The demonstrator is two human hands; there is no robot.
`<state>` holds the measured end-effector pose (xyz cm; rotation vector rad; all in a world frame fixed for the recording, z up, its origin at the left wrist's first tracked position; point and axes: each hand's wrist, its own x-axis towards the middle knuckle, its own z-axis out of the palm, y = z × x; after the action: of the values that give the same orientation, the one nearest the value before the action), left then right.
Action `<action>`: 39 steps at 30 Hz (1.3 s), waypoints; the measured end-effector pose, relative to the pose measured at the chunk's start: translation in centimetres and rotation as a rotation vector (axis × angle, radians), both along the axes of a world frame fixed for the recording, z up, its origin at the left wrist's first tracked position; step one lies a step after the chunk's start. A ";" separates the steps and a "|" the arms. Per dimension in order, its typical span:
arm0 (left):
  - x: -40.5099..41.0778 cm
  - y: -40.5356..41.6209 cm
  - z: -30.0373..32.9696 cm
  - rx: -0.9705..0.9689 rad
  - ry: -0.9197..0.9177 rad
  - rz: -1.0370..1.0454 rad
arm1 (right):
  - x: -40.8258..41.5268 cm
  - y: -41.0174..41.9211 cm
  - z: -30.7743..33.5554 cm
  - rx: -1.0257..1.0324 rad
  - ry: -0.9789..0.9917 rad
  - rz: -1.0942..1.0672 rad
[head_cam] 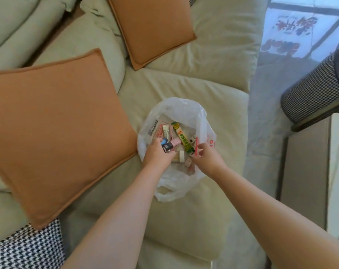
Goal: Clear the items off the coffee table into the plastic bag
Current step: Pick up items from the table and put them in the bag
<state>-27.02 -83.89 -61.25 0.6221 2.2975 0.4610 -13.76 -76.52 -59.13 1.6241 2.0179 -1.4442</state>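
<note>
A translucent white plastic bag (176, 107) sits open on the pale green sofa seat (223, 105). Inside lie several small things, among them a green and yellow box (181, 138), a pink tube (173, 143) and white packets. My left hand (157, 152) reaches into the bag's left side, its fingers curled round a blue-tipped item (164, 141) and the dark cap of the pink tube. My right hand (205, 156) is at the bag's right rim and pinches the plastic by a red stripe (195, 144).
Two orange cushions (54, 123) (151, 28) lean on the sofa to the left and behind the bag. A black-and-white houndstooth cushion (29, 247) lies at lower left; a houndstooth-covered piece (312, 94) and a beige furniture edge (304, 171) stand at the right.
</note>
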 end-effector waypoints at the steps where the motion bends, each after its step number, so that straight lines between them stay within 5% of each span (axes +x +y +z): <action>1: 0.5 0.0 0.2 -0.022 0.013 -0.044 | 0.6 -0.1 -0.2 0.003 -0.017 0.016; 18: 16.1 -1.7 -0.1 -0.267 0.130 -0.693 | 18.9 -4.0 -1.6 0.102 -0.283 0.064; 39: 49.7 -9.0 -1.0 -0.285 0.082 -1.304 | 54.0 -20.8 -1.9 -0.097 -0.351 -0.611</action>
<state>22.68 -92.89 -62.21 1.7492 1.5006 -0.5071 40.20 -97.29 -60.99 2.3730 1.2985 -1.2548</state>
